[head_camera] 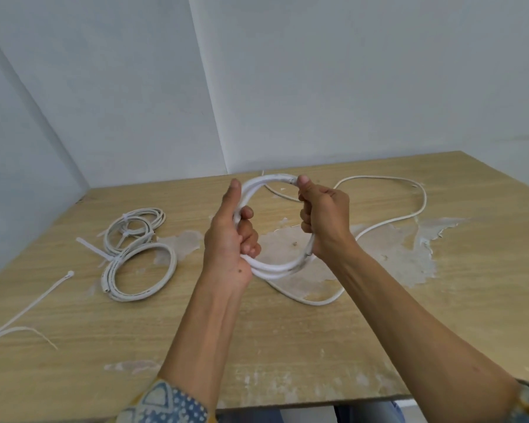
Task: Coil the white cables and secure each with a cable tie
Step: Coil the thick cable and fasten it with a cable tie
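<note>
Holding a part-wound white cable coil up between both hands, above the table.
The left hand grips the coil's left side with the thumb straight up along it, and the right hand clasps the right side with the thumb pressed on top. The cable's loose tail snakes over the table behind and to the right. Tied coils and spare cable ties lie well to the left.

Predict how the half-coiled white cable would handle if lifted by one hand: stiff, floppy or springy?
Probably springy: the left hand and right hand both grip the coil, suggesting its loops would spread if released. Fairly stiff, likely: its loose tail lies on the table in broad curves, no sharp kinks. Seemingly light: it is thin.
</note>
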